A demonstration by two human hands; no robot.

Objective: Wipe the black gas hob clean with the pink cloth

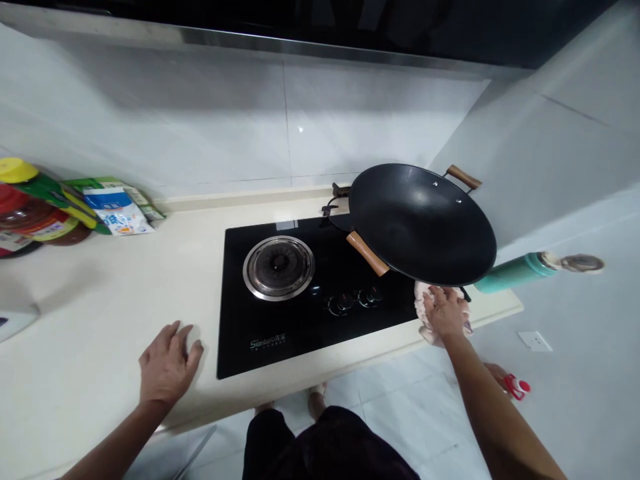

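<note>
My right hand [444,312] presses a pale pink cloth [424,301] onto the front right corner of the black glass gas stove [300,328], just below the wok's rim. The fingers lie spread over the cloth, which hangs partly over the counter edge. Above it, a black wok [420,223] with two wooden handles sits over the right side of the stove and hides that burner. My left hand [169,360] rests on the pale counter [187,280] left of the stove, fingers apart, holding nothing. The left burner [279,268] is uncovered, with two knobs to its lower right.
Sauce bottles [43,217] and food packets [120,210] stand at the back left of the counter. A teal bottle [515,272] is at the right end, beside the wall. A red-capped jug [516,387] is on the floor at right. The range hood [280,47] overhangs the stove.
</note>
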